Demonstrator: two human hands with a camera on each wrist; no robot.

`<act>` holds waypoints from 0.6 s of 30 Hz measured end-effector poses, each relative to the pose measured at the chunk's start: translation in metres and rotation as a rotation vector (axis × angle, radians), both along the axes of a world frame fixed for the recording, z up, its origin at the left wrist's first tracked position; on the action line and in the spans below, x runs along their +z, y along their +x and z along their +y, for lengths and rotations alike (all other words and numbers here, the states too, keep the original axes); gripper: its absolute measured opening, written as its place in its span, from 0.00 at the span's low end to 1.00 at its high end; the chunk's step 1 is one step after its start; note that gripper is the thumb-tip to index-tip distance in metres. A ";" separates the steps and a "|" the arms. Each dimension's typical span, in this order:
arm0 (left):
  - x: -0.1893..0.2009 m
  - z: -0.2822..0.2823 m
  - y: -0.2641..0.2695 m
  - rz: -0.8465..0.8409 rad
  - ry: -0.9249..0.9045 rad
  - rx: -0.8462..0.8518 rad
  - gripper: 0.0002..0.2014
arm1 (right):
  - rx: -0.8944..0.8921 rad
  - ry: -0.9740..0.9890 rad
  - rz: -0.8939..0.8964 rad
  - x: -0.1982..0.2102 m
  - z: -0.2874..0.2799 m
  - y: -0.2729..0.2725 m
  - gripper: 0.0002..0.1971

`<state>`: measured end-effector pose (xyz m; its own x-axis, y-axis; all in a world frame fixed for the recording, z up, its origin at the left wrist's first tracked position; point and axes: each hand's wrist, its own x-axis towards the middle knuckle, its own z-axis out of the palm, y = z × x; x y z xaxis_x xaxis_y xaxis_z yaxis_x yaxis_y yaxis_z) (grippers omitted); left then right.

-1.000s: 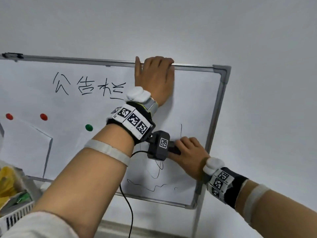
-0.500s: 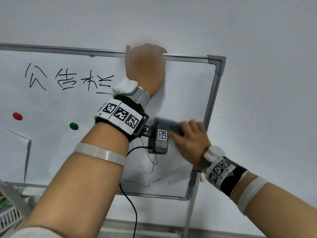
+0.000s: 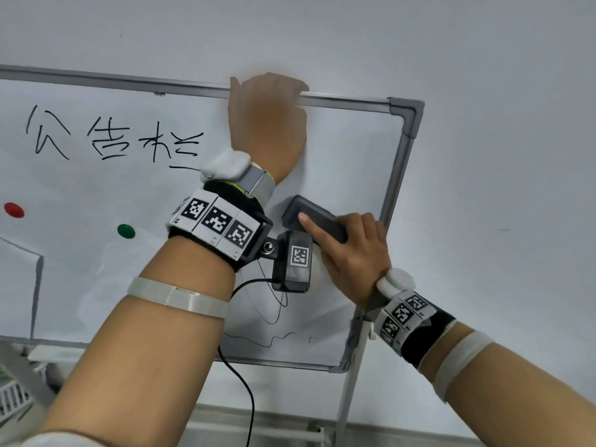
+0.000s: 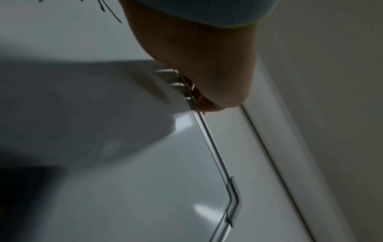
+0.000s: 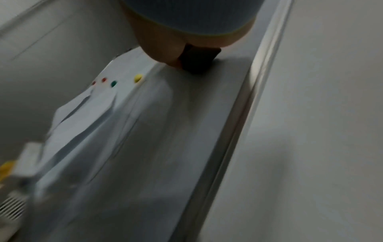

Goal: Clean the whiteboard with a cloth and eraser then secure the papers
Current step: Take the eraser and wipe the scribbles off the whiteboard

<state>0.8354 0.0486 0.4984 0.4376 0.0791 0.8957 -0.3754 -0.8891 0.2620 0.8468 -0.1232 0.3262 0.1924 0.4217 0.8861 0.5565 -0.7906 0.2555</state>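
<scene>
The left hand [image 3: 267, 124] hooks its grip over the whiteboard [image 3: 348, 150] frame at twelve o'clock, likely to steady it, while the right hand [image 3: 354, 253], clamped on the black eraser [image 3: 314, 221], presses it flat above the scribbles [image 3: 274, 317] at six o'clock.

Left hand [image 3: 269, 124] raised, forearm extended upward, fingers [image 4: 204, 104] hooked over an edge. Right hand [image 3: 353, 250] lower, wrist bent, index finger extended straight along the gripped object, remaining fingers curled around it.
</scene>
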 end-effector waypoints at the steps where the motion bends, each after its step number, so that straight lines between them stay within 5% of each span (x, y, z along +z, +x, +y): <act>1: 0.001 0.001 0.000 0.005 -0.003 -0.003 0.26 | 0.043 -0.052 0.005 -0.013 0.004 -0.001 0.28; 5: -0.001 0.004 0.000 0.007 0.013 -0.008 0.25 | 0.048 -0.672 0.144 -0.073 -0.008 -0.005 0.32; 7: -0.001 0.005 0.001 -0.003 0.026 -0.013 0.25 | 0.075 -0.647 0.124 -0.054 -0.005 -0.002 0.30; 9: -0.003 0.007 0.003 -0.008 0.030 -0.006 0.26 | 0.139 -0.400 0.102 -0.025 0.007 0.003 0.20; 12: -0.006 0.009 0.005 -0.008 0.052 -0.006 0.30 | 0.120 -0.130 0.082 -0.018 0.026 0.003 0.21; 16: -0.006 0.015 0.002 0.035 0.101 -0.014 0.27 | 0.149 -0.707 0.238 -0.066 0.032 0.000 0.31; 18: -0.005 0.022 -0.001 0.050 0.144 0.001 0.26 | 0.159 -0.631 0.202 -0.054 0.041 0.000 0.27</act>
